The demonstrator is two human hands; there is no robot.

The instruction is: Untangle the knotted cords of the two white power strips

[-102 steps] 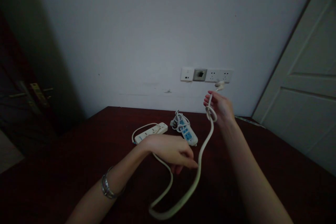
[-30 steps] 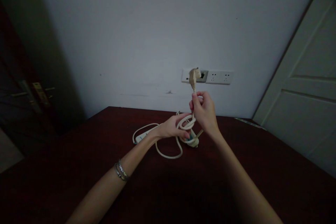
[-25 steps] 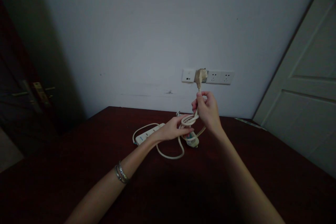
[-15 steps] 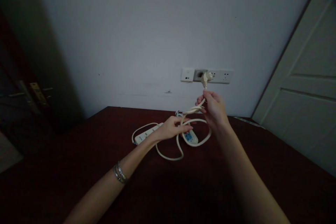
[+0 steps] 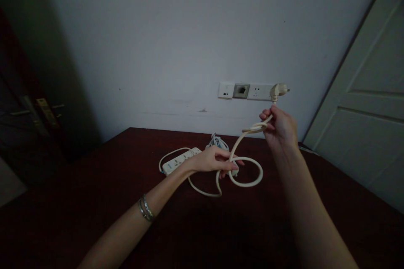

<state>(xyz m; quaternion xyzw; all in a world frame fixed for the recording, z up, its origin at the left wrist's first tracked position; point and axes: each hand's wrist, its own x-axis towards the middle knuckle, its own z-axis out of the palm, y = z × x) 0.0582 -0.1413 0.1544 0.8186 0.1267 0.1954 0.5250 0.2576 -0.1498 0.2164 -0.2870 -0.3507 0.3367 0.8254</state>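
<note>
While right fingers (image 5: pixel 275 111) pinch cord (image 5: pixel 237 142) below its plug (image 5: pixel 277 90), left fingers (image 5: pixel 229 166) holding cord, loop (image 5: pixel 246 184) alongside

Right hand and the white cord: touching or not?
Touching. The head view shows the right hand pinching the white cord just below the plug, with the cord running out between thumb and fingers.

The long, round cream cable (image 5: pixel 246 184) looked like smooth plastic with a dull sheen; its angular cream plug (image 5: pixel 277 90) was matt, hard-looking plastic, ribbed at the neck; the white oblong power strip (image 5: pixel 172 164) appeared smooth plastic; the dark red-brown tabletop (image 5: pixel 202 231) resembled smooth, stained wood; the silver bangles (image 5: pixel 147 206) were shiny metal; the pale wall (image 5: pixel 176 42) was matt, lightly scuffed.
</note>
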